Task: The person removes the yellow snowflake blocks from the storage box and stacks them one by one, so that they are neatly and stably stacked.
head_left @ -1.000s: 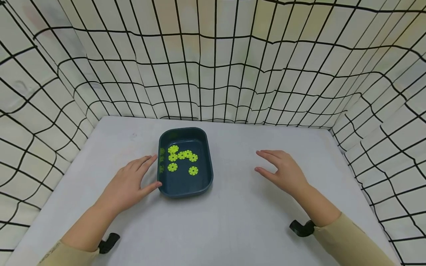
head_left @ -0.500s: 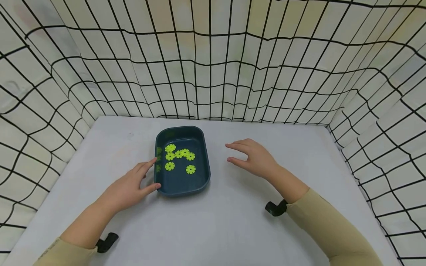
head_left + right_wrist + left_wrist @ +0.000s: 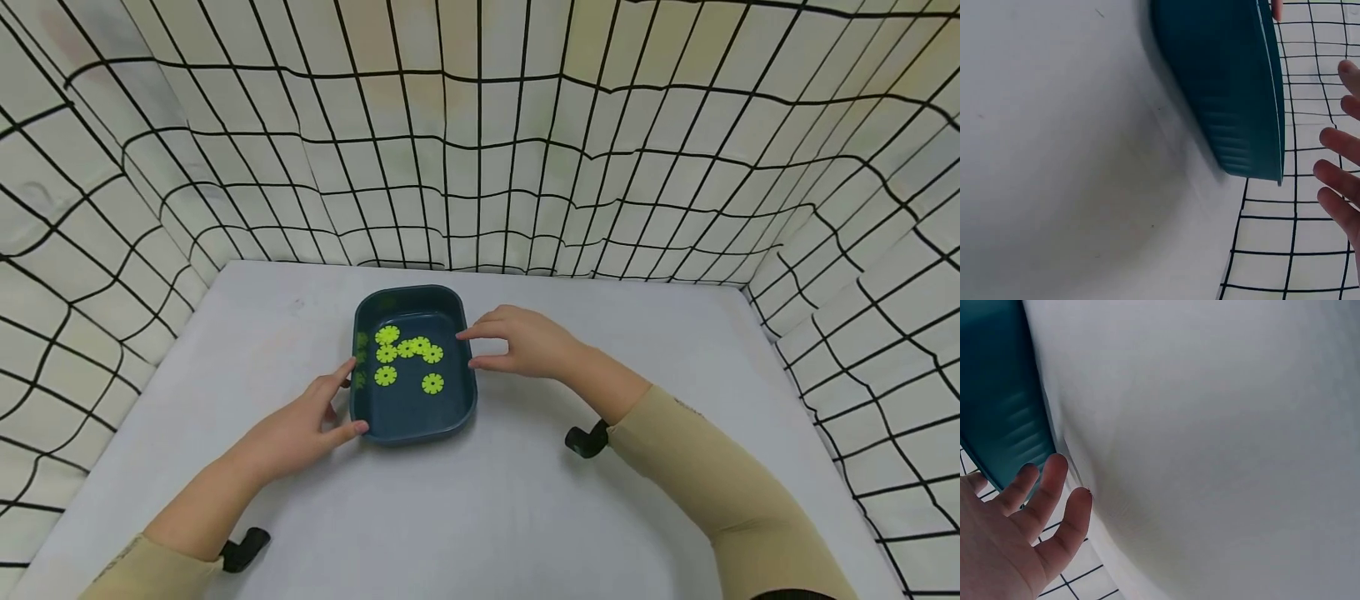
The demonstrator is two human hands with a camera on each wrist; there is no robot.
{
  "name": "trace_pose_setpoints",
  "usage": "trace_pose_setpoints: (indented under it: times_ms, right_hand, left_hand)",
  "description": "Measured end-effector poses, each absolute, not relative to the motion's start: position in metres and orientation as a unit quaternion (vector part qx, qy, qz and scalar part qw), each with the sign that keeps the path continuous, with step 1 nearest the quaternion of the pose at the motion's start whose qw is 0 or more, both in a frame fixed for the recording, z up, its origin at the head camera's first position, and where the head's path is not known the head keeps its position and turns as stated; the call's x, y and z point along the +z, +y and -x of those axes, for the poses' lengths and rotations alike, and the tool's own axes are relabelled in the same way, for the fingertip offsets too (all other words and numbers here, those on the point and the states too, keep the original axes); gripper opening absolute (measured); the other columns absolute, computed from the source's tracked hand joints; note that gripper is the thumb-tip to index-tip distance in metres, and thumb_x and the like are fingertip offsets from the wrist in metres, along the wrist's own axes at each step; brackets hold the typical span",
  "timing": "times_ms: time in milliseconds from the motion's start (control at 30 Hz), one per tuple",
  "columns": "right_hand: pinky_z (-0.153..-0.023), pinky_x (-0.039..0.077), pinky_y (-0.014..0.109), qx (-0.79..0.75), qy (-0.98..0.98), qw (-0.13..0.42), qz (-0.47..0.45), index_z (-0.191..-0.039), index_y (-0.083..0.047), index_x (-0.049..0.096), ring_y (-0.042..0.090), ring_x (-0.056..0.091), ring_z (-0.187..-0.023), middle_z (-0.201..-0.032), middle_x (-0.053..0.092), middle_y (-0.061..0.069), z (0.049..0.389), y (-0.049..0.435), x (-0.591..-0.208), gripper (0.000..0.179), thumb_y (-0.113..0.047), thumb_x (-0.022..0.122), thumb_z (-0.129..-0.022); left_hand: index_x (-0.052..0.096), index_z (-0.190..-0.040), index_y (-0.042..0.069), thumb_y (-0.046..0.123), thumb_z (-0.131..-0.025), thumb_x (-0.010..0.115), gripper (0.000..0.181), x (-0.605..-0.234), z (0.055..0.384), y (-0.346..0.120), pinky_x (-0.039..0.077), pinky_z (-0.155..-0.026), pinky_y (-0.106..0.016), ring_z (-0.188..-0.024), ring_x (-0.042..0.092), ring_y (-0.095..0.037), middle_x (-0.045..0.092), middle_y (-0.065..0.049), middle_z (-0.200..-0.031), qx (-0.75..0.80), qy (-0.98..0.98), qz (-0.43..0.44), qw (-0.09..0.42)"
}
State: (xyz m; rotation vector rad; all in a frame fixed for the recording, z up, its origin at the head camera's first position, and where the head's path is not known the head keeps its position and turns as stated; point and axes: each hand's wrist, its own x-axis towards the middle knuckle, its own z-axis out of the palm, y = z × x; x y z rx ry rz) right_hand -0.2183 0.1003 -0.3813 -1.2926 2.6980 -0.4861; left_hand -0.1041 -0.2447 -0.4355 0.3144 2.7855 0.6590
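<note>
A: What's in front of you, biggest first?

B: From my desk I see black netting (image 3: 480,81) rising beyond both sets of fingertips. Below the fingers spreads the white table (image 3: 517,517).

A: And the tray?

B: The dark blue-green tray (image 3: 405,417) sits flat between the two sets of fingers. Placed there, it seems meant to be within easy reach of both sides.

A: How are the fingers?

B: The left hand (image 3: 300,429) has its fingers spread, thumb and forefinger tips at the rim on that side; I'd guess that steadies it, though I can't confirm firm contact. The right hand (image 3: 532,342) has thumb and fingers parted too, tips by the opposite rim. My right wrist view shows netting between those fingers and the rim, so I don't read it as gripping.

A: Anything smaller?

B: The yellow notched discs (image 3: 386,353) lie on the tray's floor between the fingertips, several bunched, some overlapping. The raised walls presumably keep them together.
</note>
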Motion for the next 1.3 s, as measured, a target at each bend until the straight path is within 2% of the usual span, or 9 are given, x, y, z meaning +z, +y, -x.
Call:
trace_pose_setpoints:
  times_ms: [233, 400, 533, 667, 1033, 1300]
  right_hand:
    - [-0.104, 0.04, 0.031, -0.114, 0.873, 0.124, 0.457, -0.132, -0.034, 0.064, 0.009, 0.05, -0.125, -0.129, 0.062, -0.012, 0.234, 0.073, -0.371, 0.047, -0.045, 0.074, -0.088]
    - [-0.105, 0.039, 0.031, -0.099, 0.854, 0.171, 0.481, -0.131, -0.028, 0.067, 0.009, 0.052, -0.124, -0.128, 0.063, -0.01, 0.243, 0.052, -0.37, 0.044, -0.039, 0.075, -0.089]
    - [-0.101, 0.042, 0.03, -0.074, 0.844, 0.218, 0.484, -0.129, -0.024, 0.068, 0.011, 0.056, -0.12, -0.128, 0.064, -0.008, 0.247, 0.034, -0.375, 0.041, -0.033, 0.075, -0.09]
    - [-0.093, 0.046, 0.03, -0.033, 0.838, 0.246, 0.486, -0.126, -0.024, 0.07, 0.012, 0.06, -0.109, -0.119, 0.068, -0.005, 0.248, 0.017, -0.379, 0.037, -0.031, 0.076, -0.09]
    - [-0.088, 0.046, 0.029, 0.032, 0.833, 0.271, 0.482, -0.124, -0.026, 0.071, 0.008, 0.059, -0.097, -0.107, 0.067, -0.007, 0.251, -0.002, -0.384, 0.036, -0.03, 0.077, -0.088]
    - [-0.087, 0.046, 0.028, 0.058, 0.83, 0.262, 0.489, -0.123, -0.026, 0.07, 0.007, 0.058, -0.097, -0.108, 0.066, -0.009, 0.252, -0.007, -0.396, 0.037, -0.031, 0.078, -0.087]
  left_hand:
    - [0.003, -0.161, 0.023, 0.067, -0.089, 0.058, 0.101, -0.437, 0.105, -0.246, 0.048, -0.072, -0.041, -0.103, 0.06, -0.025, 0.038, -0.017, -0.146, 0.23, 0.959, -0.107, 0.129]
    - [0.003, -0.161, 0.021, 0.064, -0.09, 0.059, 0.1, -0.436, 0.104, -0.246, 0.048, -0.074, -0.041, -0.101, 0.06, -0.024, 0.037, -0.017, -0.148, 0.238, 0.956, -0.115, 0.127]
    - [0.004, -0.161, 0.021, 0.062, -0.091, 0.06, 0.099, -0.436, 0.103, -0.247, 0.047, -0.074, -0.04, -0.101, 0.06, -0.024, 0.039, -0.016, -0.146, 0.243, 0.954, -0.116, 0.129]
    - [0.005, -0.161, 0.022, 0.063, -0.09, 0.061, 0.099, -0.437, 0.103, -0.246, 0.046, -0.072, -0.038, -0.099, 0.058, -0.022, 0.043, -0.015, -0.14, 0.249, 0.953, -0.114, 0.131]
    - [0.002, -0.161, 0.028, 0.067, -0.089, 0.059, 0.099, -0.439, 0.102, -0.247, 0.045, -0.071, -0.036, -0.097, 0.056, -0.02, 0.044, -0.012, -0.138, 0.251, 0.953, -0.109, 0.131]
    - [0.001, -0.161, 0.028, 0.07, -0.088, 0.057, 0.101, -0.441, 0.105, -0.248, 0.047, -0.072, -0.037, -0.099, 0.059, -0.019, 0.042, -0.016, -0.143, 0.243, 0.955, -0.107, 0.134]
